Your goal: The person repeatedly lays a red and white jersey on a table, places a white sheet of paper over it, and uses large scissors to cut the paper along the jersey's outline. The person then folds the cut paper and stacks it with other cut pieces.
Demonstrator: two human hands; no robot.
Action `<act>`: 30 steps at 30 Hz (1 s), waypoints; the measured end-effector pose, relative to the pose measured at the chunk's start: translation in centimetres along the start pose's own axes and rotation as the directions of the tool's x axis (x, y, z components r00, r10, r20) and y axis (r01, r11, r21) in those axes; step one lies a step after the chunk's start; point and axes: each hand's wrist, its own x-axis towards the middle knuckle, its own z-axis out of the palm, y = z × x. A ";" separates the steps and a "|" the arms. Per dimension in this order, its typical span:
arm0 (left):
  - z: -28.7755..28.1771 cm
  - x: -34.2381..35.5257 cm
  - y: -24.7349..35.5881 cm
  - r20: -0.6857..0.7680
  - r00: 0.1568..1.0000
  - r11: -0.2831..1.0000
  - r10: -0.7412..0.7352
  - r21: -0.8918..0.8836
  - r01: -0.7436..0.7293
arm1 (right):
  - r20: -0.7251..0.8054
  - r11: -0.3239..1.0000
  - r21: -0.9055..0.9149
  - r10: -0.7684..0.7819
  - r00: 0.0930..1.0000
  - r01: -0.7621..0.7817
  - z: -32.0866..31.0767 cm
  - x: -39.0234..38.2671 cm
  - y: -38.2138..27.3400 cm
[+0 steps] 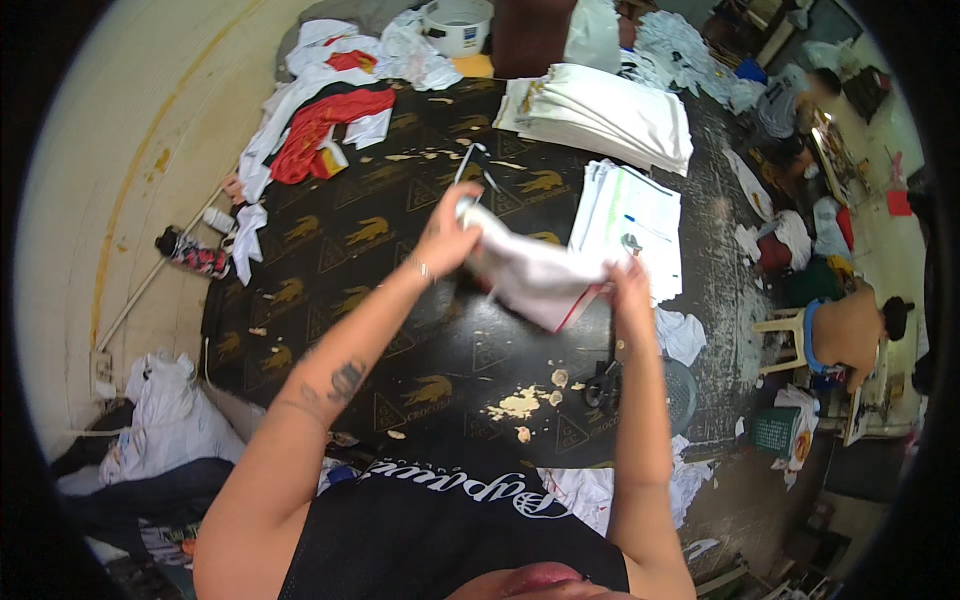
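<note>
Left hand: the left hand (447,232) is raised over the bench (300,300), forearm rising from the lower left, wrist bent, fingers closed around the upper left end of a white garment (535,272).
Right hand: the right hand (630,275) is raised at about the same height, forearm nearly vertical from the lower edge, fingers pinched shut on the garment's right edge.
Held item: the white garment is stretched between both hands, clear of the bench surface, blurred; a red trim shows at its lower corner.
Wrist detail: a thin bracelet (421,268) sits on the left wrist; a tattoo (345,380) marks the left forearm.
Beyond the right hand: a stack of printed sheets (632,220) lies just behind it on the bench.
Farther beyond the hands: a pile of folded white cloth (605,115) lies at the bench's far edge.
Beyond the left hand: red, white and black garments (325,125) lie heaped, well apart from it.
Below the right hand: dark scissors (603,382) rest on the bench near the right forearm, beside pale scraps (520,403).
Left of the left arm: a white bag (165,415) lies on the floor.
Right of the hands: a seated person (850,335) on a stool, well apart.
</note>
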 end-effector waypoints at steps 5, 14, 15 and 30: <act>5.6 18.8 11.5 -0.160 0.955 0.957 0.251 -0.107 -0.270 | -0.175 0.850 -0.129 -0.527 0.831 0.511 -3.6 13.7 -16.3; 5.6 33.8 1.2 0.036 0.945 0.857 0.324 0.411 -0.309 | -0.461 0.901 -0.231 -0.435 0.773 0.368 -7.0 28.3 -9.6; 2.9 33.7 -2.4 0.100 0.954 0.803 0.283 0.520 -0.293 | -0.416 0.783 -0.524 -0.578 0.701 0.334 -6.3 26.6 -6.0; -37.6 -0.3 -17.7 -0.053 0.913 0.267 0.404 0.962 -0.062 | 0.606 0.122 -0.742 -0.300 0.737 0.659 23.3 26.5 12.2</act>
